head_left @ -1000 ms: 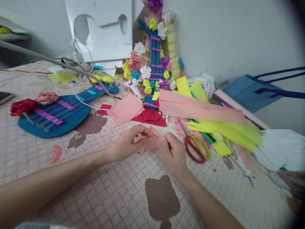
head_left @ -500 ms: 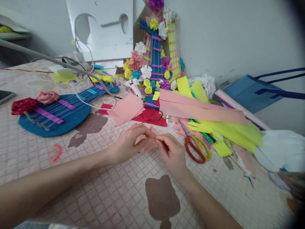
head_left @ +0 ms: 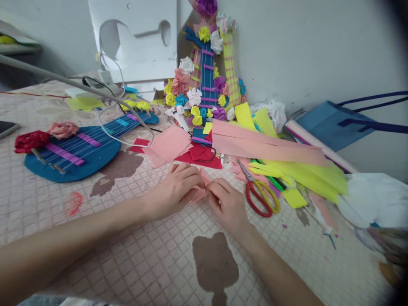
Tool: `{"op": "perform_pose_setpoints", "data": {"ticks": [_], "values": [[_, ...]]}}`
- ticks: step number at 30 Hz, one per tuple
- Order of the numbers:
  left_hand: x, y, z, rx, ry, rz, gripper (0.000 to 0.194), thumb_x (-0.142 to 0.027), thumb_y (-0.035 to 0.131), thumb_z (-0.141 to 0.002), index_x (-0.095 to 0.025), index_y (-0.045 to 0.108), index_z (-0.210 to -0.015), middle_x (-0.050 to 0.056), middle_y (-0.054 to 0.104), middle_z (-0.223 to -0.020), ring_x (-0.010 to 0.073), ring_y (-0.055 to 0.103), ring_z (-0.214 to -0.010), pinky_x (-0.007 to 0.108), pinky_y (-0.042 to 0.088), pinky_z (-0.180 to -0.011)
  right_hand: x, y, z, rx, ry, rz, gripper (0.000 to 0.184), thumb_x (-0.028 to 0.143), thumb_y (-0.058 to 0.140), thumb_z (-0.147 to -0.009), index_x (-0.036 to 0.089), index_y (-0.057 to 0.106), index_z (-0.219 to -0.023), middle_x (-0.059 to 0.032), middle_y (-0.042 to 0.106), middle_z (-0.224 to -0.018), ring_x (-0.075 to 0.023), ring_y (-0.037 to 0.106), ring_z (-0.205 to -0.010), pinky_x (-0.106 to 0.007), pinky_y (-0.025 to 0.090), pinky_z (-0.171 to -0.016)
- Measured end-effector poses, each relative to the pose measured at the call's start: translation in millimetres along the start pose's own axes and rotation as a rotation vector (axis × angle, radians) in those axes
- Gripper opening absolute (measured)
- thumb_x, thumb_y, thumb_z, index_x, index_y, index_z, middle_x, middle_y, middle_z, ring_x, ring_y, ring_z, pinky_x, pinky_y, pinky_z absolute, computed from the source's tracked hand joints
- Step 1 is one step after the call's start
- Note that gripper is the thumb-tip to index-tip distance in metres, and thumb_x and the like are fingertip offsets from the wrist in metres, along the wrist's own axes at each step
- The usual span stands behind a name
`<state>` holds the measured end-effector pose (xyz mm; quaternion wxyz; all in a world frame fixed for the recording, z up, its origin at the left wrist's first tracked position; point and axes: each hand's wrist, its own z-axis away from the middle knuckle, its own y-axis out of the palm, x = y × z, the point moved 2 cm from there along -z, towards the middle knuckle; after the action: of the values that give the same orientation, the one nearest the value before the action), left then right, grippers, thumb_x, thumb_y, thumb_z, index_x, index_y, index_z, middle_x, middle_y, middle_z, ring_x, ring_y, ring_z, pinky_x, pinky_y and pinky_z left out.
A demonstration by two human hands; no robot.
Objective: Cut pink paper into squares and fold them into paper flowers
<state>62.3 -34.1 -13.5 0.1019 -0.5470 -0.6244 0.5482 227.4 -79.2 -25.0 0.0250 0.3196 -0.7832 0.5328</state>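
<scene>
Between my two hands is a small piece of pink crepe paper (head_left: 200, 194), partly hidden by the fingers. My left hand (head_left: 175, 187) is closed, its fingertips pinching the paper from the left. From the right, my right hand (head_left: 228, 203) pinches the same piece, fingers bent and close to the left fingertips. Just beyond the hands lies a stack of pink paper squares (head_left: 168, 144), overlapping red sheets (head_left: 204, 155). Scissors with red and yellow handles (head_left: 259, 197) rest beside my right hand, blades pointing away.
A blue paper guitar (head_left: 86, 153) with paper roses lies at left, a cable (head_left: 105, 95) arching over it. A white glue gun (head_left: 178, 114) sits behind the squares. Pink strips (head_left: 264, 142) and yellow strips (head_left: 312, 178) spread right. Flower-covered guitars (head_left: 208, 72) lean at the wall.
The left fingers have curled further over the pink paper, and less of it shows. My right hand keeps its pinch with a slight shift. The whole view has drifted a little.
</scene>
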Motion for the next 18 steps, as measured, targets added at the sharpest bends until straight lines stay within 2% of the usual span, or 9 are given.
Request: {"op": "perform_pose_setpoints", "data": {"ticks": [6, 11, 15, 18], "values": [[-1.6, -2.0, -0.2, 0.078, -0.013, 0.203, 0.013, -0.010, 0.046, -0.087, -0.017, 0.057, -0.091, 0.003, 0.059, -0.097, 0.0166, 0.050, -0.095, 0.032, 0.036, -0.085, -3.1, -3.0, -2.9, -0.045, 0.119, -0.277, 0.014, 0.010, 0.044, -0.083, 0.019, 0.053, -0.077, -0.0005, 0.053, -0.075, -0.0121, 0.050, -0.066, -0.024, 0.038, -0.059], [-4.2, -6.0, -4.9, 0.077, -0.073, 0.410, 0.012, -0.009, 0.050, -0.082, -0.017, 0.056, -0.088, 0.001, 0.061, -0.091, 0.0133, 0.054, -0.087, 0.028, 0.041, -0.082, -10.6, -3.6, -2.3, -0.058, 0.288, -0.482, 0.011, 0.015, 0.047, -0.084, 0.019, 0.055, -0.077, 0.0018, 0.051, -0.069, -0.0109, 0.046, -0.061, -0.023, 0.036, -0.057], [-3.7, -7.1, -6.6, 0.042, -0.113, 0.500, 0.004, -0.020, 0.053, -0.085, -0.016, 0.054, -0.085, 0.001, 0.059, -0.087, 0.0114, 0.055, -0.079, 0.025, 0.043, -0.073, -13.2, -0.4, -0.4, -0.012, 0.405, -0.634, 0.010, 0.023, 0.051, -0.085, 0.018, 0.058, -0.079, 0.0020, 0.053, -0.067, -0.0102, 0.046, -0.058, -0.022, 0.036, -0.054], [-1.4, -4.9, -4.1, 0.037, -0.171, 0.504, 0.013, -0.028, 0.055, -0.085, -0.016, 0.050, -0.081, -0.001, 0.056, -0.082, 0.0109, 0.052, -0.075, 0.023, 0.042, -0.068, -12.0, 0.3, 0.1, 0.005, 0.441, -0.677, 0.012, 0.027, 0.054, -0.085, 0.018, 0.061, -0.082, 0.0010, 0.056, -0.068, -0.0100, 0.047, -0.058, -0.022, 0.036, -0.053]]}}
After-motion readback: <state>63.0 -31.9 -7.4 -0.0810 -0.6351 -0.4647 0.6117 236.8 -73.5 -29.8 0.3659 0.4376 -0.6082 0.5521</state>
